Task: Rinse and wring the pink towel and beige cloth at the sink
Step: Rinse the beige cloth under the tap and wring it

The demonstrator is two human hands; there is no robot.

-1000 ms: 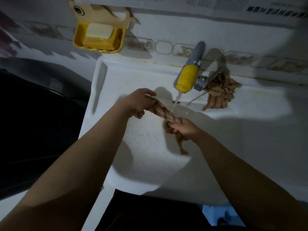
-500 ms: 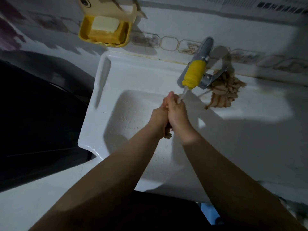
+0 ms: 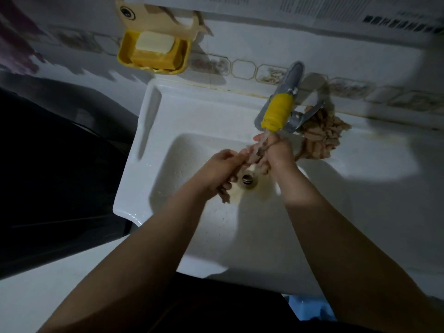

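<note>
Over the sink (image 3: 134,188), both hands (image 3: 223,169) apparently grip one cloth (image 3: 258,162).

Dim, harsh overhead light, deep shadows at left, bent wide-angle edges.

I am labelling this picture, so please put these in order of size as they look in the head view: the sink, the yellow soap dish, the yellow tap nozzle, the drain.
1. sink
2. yellow soap dish
3. yellow tap nozzle
4. drain

The order looks clear; no two appear alike.
</note>
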